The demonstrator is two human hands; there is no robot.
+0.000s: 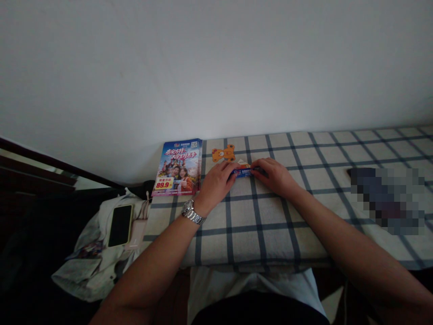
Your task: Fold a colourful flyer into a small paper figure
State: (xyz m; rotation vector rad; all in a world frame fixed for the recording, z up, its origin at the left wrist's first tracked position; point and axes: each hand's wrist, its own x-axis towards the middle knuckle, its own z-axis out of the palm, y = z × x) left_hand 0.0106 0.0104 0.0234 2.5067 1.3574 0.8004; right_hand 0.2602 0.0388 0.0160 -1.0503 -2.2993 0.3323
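Blue paper [244, 172] between left hand [219, 177] and right hand [273, 175], pinched at opposite ends on checked cloth [241, 225], just beside bear picture [223, 154]; held from both sides probably for steadiness. Stacked leaflets [177, 169] at left, likely for easy reach.

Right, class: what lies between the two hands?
In the head view, a small blue printed paper lies between the left hand and right hand, both touching it.
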